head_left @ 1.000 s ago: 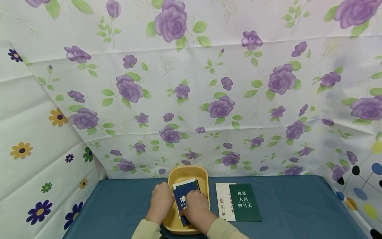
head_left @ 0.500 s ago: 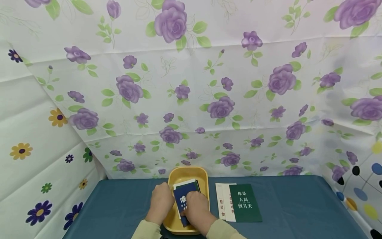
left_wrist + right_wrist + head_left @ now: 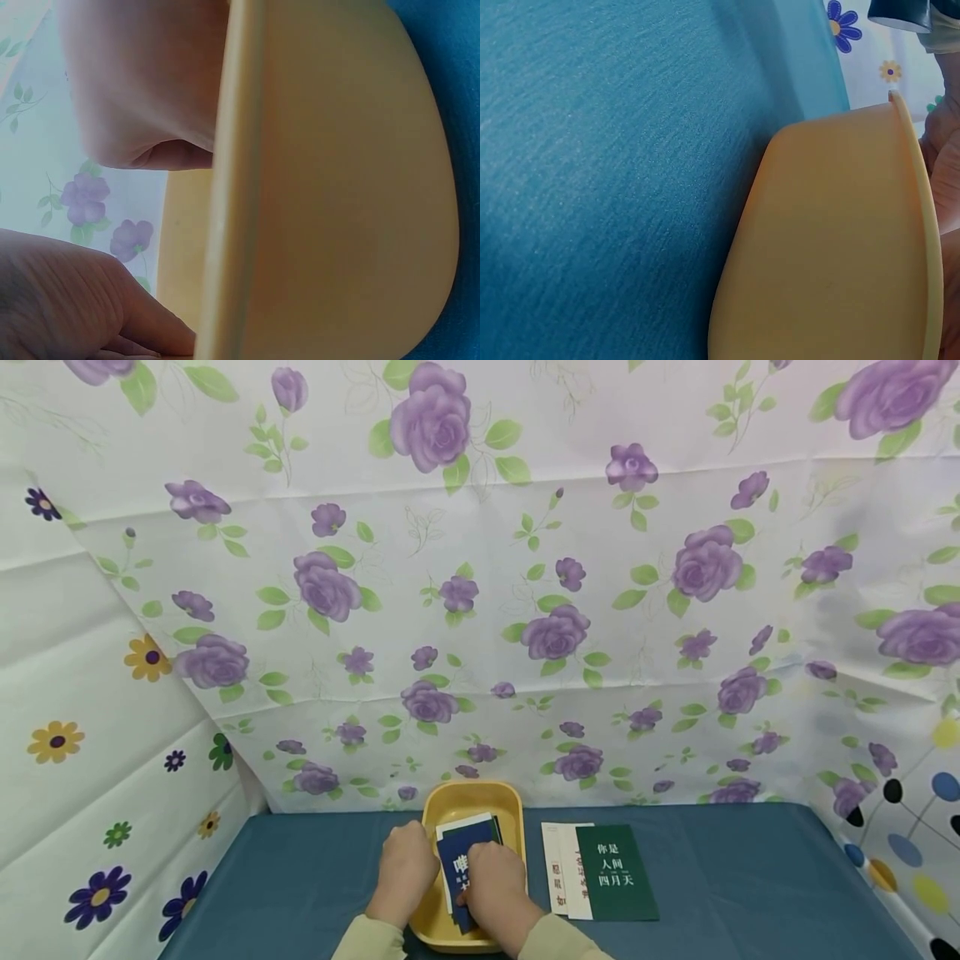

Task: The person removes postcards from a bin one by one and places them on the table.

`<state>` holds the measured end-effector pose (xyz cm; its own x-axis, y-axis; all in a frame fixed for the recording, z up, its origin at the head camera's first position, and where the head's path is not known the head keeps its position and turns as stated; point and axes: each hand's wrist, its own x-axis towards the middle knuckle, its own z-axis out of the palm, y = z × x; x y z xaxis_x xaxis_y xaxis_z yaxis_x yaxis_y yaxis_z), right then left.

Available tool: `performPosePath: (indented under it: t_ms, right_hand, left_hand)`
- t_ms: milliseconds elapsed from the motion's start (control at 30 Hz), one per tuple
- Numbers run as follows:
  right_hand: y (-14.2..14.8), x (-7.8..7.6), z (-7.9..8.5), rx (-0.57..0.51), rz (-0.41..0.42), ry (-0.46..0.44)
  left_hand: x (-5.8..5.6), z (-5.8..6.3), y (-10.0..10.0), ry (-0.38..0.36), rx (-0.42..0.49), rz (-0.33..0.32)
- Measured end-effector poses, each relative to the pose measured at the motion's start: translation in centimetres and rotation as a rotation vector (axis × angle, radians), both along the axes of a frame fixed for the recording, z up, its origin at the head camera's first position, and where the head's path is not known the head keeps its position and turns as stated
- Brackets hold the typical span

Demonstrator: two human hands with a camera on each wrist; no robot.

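In the head view a yellow plastic basin [image 3: 472, 793] holds a small stack of thin booklets, with a dark blue booklet [image 3: 459, 843] on top and white and green edges showing beneath. My right hand [image 3: 497, 885] grips the blue booklet at its lower right, its fingers bent over the cover. My left hand [image 3: 408, 864] reaches over the basin's left rim beside the stack; its fingertips are hidden. In the left wrist view, the fingers of my left hand [image 3: 82, 300] pass behind the basin wall [image 3: 345, 187], with the right hand [image 3: 150, 82] above.
Right of the basin, a green booklet [image 3: 618, 872] overlaps pale booklets [image 3: 555, 860] with red characters. A blue-green cloth [image 3: 315, 868] covers the table. Behind it rises a floral sheet [image 3: 480, 727]. The basin's outer side [image 3: 832, 247] stands on the cloth.
The right hand has shifted very slightly over the blue booklet. The head view has tilted up a little; the left hand and the basin otherwise look unchanged.
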<state>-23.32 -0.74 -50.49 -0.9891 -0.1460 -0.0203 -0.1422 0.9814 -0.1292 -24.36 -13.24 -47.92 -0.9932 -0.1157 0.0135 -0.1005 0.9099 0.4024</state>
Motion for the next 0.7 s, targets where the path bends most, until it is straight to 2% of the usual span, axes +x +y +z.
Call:
performPosePath:
  t_ms: [367, 533, 700]
  right_hand:
    - [0.05, 0.47, 0.6, 0.08, 0.021, 0.067]
    - [0.14, 0.36, 0.47, 0.09, 0.01, 0.094]
    - [0.48, 0.25, 0.16, 0.064, 0.0, 0.15]
  left_hand:
    - [-0.17, -0.05, 0.08, 0.009, -0.011, 0.004]
    - [-0.23, 0.04, 0.17, -0.019, -0.025, 0.022]
    - [-0.09, 0.16, 0.2, -0.017, -0.032, 0.025]
